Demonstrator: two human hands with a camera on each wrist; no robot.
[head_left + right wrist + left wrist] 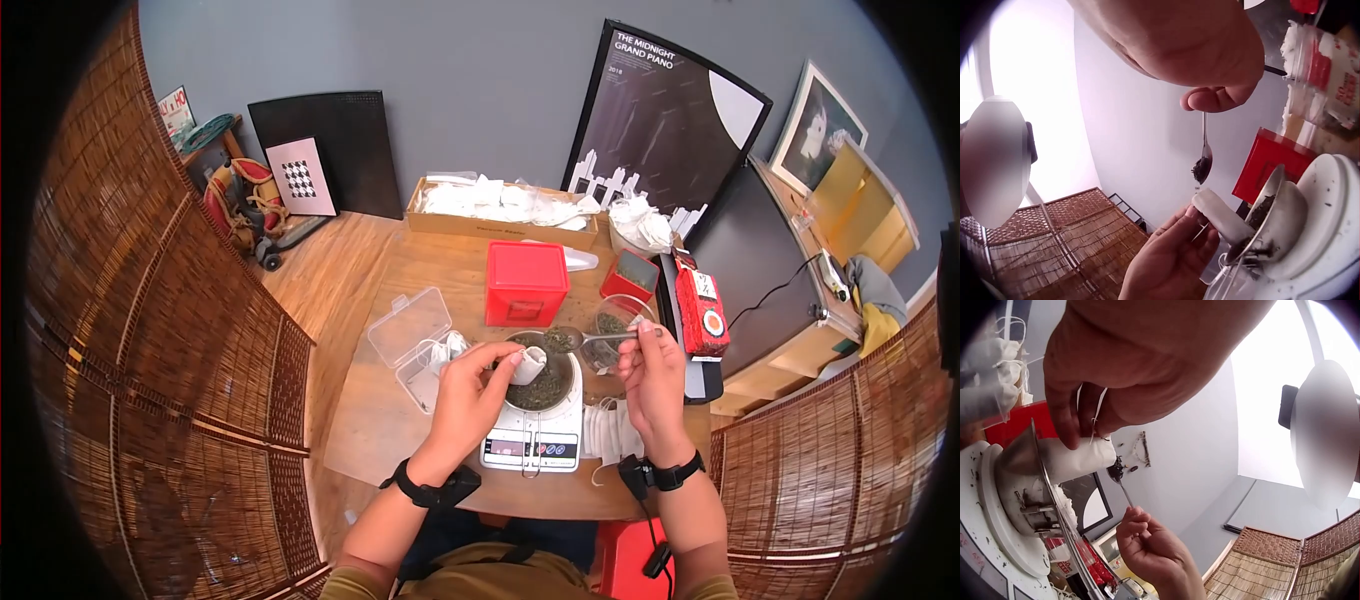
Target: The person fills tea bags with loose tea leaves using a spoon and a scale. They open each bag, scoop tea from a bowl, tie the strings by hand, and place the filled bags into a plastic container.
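Note:
My left hand [468,395] pinches the rim of a white drawstring tea bag [528,370], its mouth facing up. The bag stands over a metal bowl [573,385] of dark dried leaves, which sits on a white kitchen scale [530,455]. From the right, my right hand [655,385] holds a metal spoon [604,336] by its handle. Dried leaves [1199,170] heap in the spoon's bowl, close over the bag's mouth in the right wrist view. The bag's string [1095,419] loops up by the left fingers.
Beyond the bowl stands a red tin [527,285]; a clear container [632,303] with leaves is to its right. An open plastic case [410,325] holds white bags at left. Several white bags [610,432] lie right of the scale. A cardboard box [500,228] sits behind.

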